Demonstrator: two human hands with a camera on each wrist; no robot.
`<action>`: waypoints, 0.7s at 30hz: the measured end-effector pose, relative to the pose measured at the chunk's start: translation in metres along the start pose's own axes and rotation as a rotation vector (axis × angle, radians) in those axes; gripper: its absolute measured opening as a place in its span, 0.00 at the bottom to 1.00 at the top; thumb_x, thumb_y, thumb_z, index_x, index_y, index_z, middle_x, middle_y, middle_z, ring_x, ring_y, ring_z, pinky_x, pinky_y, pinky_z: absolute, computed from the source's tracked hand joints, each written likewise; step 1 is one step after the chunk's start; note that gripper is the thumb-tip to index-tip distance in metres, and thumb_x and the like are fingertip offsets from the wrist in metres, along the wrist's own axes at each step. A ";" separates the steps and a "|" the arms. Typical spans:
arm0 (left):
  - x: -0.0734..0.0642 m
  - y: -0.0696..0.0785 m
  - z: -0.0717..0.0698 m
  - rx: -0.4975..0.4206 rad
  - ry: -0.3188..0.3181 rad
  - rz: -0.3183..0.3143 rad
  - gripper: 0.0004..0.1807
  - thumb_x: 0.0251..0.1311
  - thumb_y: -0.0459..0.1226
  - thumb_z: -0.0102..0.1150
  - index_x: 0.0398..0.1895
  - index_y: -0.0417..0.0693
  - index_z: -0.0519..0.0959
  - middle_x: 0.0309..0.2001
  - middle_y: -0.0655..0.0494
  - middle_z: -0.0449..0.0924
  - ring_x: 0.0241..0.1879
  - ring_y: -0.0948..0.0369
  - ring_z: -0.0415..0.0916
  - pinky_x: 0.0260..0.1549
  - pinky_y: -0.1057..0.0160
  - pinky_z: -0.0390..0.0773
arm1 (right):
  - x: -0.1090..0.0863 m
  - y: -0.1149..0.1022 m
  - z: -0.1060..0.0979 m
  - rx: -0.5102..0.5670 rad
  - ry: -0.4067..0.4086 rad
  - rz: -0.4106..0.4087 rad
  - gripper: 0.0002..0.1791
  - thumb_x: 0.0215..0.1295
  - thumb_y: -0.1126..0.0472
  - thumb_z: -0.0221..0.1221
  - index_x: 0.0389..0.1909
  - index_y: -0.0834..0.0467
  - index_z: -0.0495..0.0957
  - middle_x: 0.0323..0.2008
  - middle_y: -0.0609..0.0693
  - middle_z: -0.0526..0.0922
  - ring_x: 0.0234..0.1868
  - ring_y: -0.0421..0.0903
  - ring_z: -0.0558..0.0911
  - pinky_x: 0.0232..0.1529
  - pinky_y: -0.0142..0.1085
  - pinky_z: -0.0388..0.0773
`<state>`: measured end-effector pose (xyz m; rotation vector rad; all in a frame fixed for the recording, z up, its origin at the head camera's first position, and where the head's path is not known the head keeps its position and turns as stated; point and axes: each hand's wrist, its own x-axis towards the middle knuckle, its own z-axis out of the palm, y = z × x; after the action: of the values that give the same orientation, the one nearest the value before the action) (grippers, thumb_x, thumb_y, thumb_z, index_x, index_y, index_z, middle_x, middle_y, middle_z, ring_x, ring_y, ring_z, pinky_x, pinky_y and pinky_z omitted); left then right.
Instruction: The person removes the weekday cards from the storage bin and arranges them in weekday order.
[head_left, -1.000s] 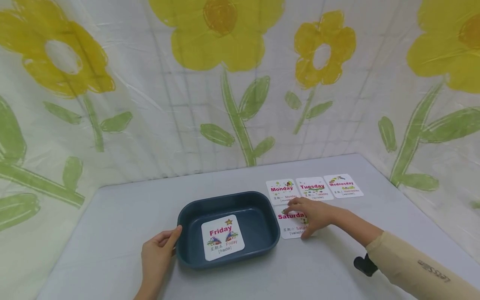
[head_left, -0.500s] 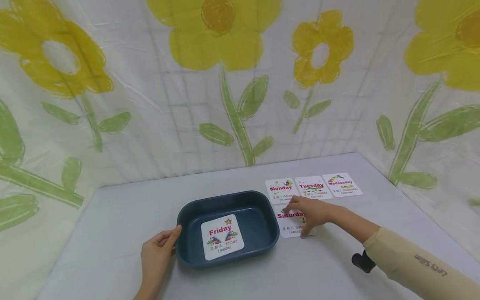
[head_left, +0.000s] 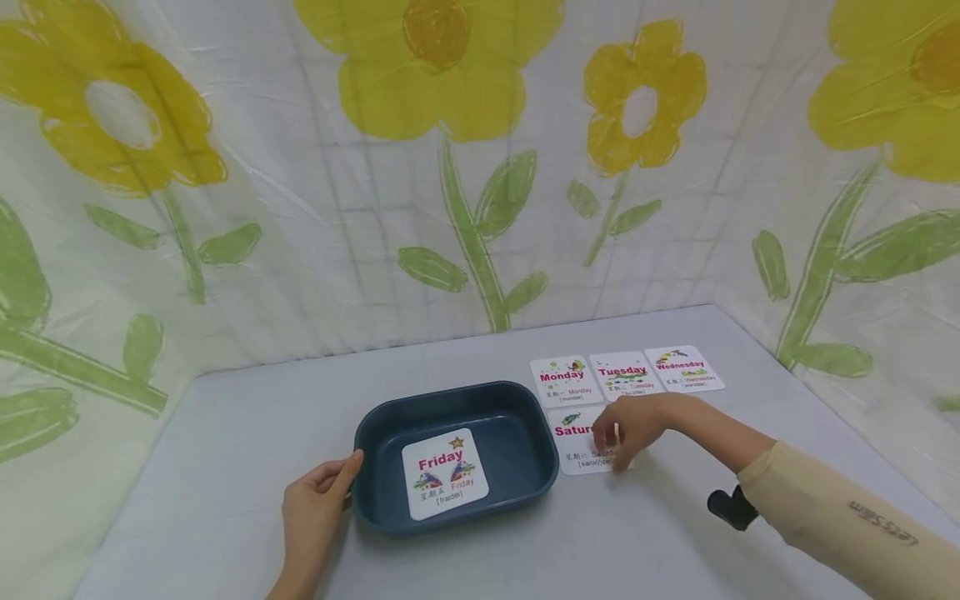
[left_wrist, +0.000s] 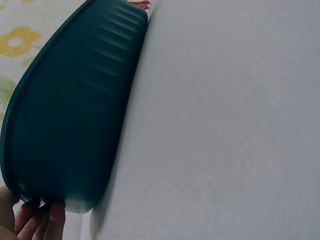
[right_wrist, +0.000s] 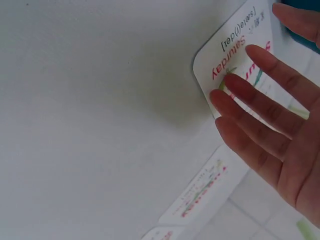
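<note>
Saturday card [head_left: 574, 451], lying flat on the tabletop [head_left: 232, 458], just right of the dark teal tray [head_left: 519, 454] and in front of the Monday card [head_left: 562, 383], seemingly to keep rows neat. Pinching the tray's left end with the left hand [head_left: 317, 497], likely to steady it. Holding nothing in the right hand [head_left: 636, 425], loosely spread over the Saturday card's right side; cannot tell whether touching.
</note>
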<state>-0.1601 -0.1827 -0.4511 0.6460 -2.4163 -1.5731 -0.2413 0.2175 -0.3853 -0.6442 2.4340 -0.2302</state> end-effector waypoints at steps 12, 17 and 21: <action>-0.001 -0.002 -0.002 0.011 0.001 -0.009 0.29 0.52 0.57 0.60 0.37 0.38 0.81 0.36 0.44 0.84 0.28 0.63 0.80 0.21 0.70 0.78 | -0.011 -0.026 -0.028 0.026 0.021 -0.134 0.15 0.48 0.53 0.67 0.39 0.50 0.80 0.36 0.43 0.80 0.38 0.44 0.77 0.37 0.33 0.76; 0.000 -0.001 0.000 0.006 0.006 -0.002 0.29 0.52 0.58 0.59 0.37 0.39 0.81 0.36 0.44 0.84 0.28 0.63 0.80 0.21 0.70 0.79 | -0.010 -0.045 -0.037 0.004 0.062 -0.225 0.16 0.50 0.51 0.67 0.40 0.50 0.78 0.38 0.43 0.80 0.41 0.45 0.78 0.39 0.31 0.76; 0.000 0.000 0.000 0.008 0.003 0.001 0.30 0.51 0.59 0.59 0.37 0.39 0.81 0.36 0.44 0.84 0.28 0.63 0.80 0.22 0.69 0.79 | -0.005 -0.063 -0.038 -0.006 0.088 -0.297 0.17 0.50 0.50 0.67 0.40 0.51 0.77 0.38 0.42 0.80 0.40 0.43 0.79 0.39 0.29 0.76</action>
<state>-0.1602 -0.1829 -0.4513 0.6488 -2.4219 -1.5610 -0.2356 0.1654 -0.3328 -1.0179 2.4149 -0.3783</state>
